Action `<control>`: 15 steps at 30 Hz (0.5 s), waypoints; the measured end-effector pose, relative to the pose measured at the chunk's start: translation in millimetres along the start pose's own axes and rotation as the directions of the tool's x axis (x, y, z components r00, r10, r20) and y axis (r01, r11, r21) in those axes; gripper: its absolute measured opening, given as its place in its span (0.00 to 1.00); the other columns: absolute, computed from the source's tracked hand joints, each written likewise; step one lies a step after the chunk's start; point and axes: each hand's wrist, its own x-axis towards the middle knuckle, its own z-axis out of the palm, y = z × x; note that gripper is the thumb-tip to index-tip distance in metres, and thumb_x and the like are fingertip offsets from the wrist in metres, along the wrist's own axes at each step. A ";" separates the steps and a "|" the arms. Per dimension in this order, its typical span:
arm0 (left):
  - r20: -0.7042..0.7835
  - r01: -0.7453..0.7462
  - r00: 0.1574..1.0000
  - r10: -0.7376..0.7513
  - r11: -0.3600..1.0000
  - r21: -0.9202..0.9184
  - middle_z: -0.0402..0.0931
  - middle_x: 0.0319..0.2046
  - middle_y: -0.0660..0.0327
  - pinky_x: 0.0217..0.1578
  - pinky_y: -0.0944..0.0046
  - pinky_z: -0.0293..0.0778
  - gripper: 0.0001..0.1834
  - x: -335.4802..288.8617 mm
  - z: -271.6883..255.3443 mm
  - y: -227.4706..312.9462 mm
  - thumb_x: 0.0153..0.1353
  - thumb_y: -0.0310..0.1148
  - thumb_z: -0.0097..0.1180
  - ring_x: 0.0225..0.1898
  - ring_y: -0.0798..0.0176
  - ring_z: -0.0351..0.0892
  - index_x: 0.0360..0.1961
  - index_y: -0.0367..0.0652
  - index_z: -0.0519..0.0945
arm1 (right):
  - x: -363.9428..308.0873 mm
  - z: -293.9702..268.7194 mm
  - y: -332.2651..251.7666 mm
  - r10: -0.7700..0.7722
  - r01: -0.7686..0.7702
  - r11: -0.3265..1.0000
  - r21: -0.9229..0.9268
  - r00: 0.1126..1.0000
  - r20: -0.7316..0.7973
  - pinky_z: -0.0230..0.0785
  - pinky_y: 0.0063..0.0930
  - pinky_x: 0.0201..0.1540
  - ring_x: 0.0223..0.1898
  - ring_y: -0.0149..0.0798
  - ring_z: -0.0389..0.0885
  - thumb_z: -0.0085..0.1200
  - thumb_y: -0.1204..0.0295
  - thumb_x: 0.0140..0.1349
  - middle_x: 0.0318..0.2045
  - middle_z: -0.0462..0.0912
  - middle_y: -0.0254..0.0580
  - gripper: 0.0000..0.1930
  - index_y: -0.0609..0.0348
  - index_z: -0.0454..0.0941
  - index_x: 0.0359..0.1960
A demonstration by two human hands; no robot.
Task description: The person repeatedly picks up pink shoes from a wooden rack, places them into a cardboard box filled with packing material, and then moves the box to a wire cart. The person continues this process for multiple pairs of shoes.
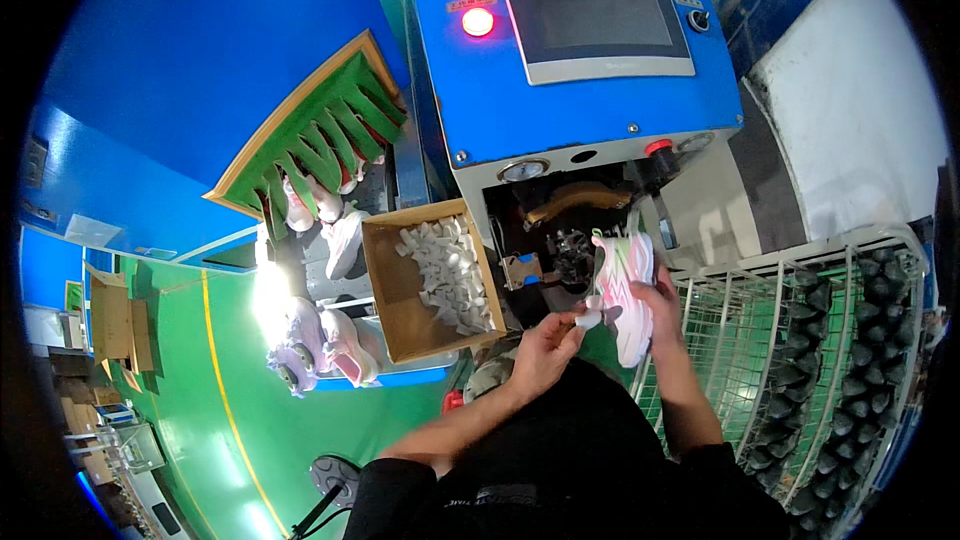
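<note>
My right hand grips a pink and white sneaker by its side, with the shoe upended in front of the machine's opening. My left hand pinches a small white piece between thumb and fingertips, close against the sneaker. Whether the piece touches the shoe I cannot tell. Left of the hands, an open cardboard box holds a heap of similar white pieces. Behind the sneaker, the machine's dark opening shows a metal clamp mechanism under a curved brown pad.
The blue machine carries a screen and a lit red lamp. Several shoes sit on a conveyor at left, below a green strip curtain. At right stands a wire rack with dark shoe-shaped forms.
</note>
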 end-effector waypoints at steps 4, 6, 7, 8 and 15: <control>0.060 0.011 0.998 -0.010 1.000 -0.023 0.76 0.38 0.68 0.45 0.71 0.70 0.13 38.5 -10.0 -21.2 0.74 0.34 0.53 0.40 0.75 0.72 0.51 0.35 0.77 | 33.7 10.8 -2.2 -0.264 0.230 0.743 -0.629 0.964 0.041 0.71 0.34 0.58 0.54 0.50 0.81 0.64 0.71 0.54 0.58 0.78 0.58 0.44 0.56 0.58 0.74; 0.079 0.087 0.993 -0.082 0.995 -0.057 0.76 0.38 0.68 0.47 0.71 0.69 0.14 56.7 -13.3 -38.2 0.74 0.36 0.52 0.41 0.75 0.71 0.49 0.35 0.77 | 40.6 38.3 -13.3 -0.217 0.164 0.387 -0.908 0.973 0.083 0.72 0.38 0.58 0.54 0.54 0.81 0.65 0.62 0.54 0.54 0.78 0.63 0.46 0.45 0.57 0.75; 0.087 0.121 0.990 -0.114 0.990 -0.074 0.76 0.38 0.68 0.48 0.71 0.69 0.14 67.7 -15.4 -49.6 0.74 0.37 0.52 0.42 0.75 0.71 0.49 0.35 0.78 | 44.3 53.0 -12.5 -0.124 0.082 0.151 -0.985 0.990 0.063 0.72 0.45 0.57 0.52 0.60 0.81 0.63 0.57 0.55 0.53 0.78 0.64 0.47 0.38 0.53 0.77; 0.129 0.138 0.983 -0.129 0.988 -0.068 0.77 0.38 0.67 0.48 0.69 0.71 0.14 79.6 -19.7 -71.3 0.74 0.36 0.51 0.42 0.72 0.74 0.49 0.35 0.77 | 48.0 62.2 -4.7 -0.123 0.089 -0.026 -0.996 0.988 0.091 0.72 0.48 0.57 0.52 0.62 0.81 0.62 0.57 0.56 0.54 0.76 0.64 0.47 0.38 0.50 0.77; 0.038 0.147 0.987 -0.155 0.974 0.173 0.81 0.36 0.53 0.46 0.59 0.75 0.19 81.8 -69.0 -106.2 0.66 0.42 0.54 0.41 0.60 0.80 0.44 0.33 0.79 | 67.7 89.4 30.4 -0.150 0.016 -0.177 -0.984 0.988 0.043 0.76 0.55 0.47 0.47 0.65 0.81 0.55 0.55 0.63 0.55 0.70 0.68 0.46 0.45 0.41 0.78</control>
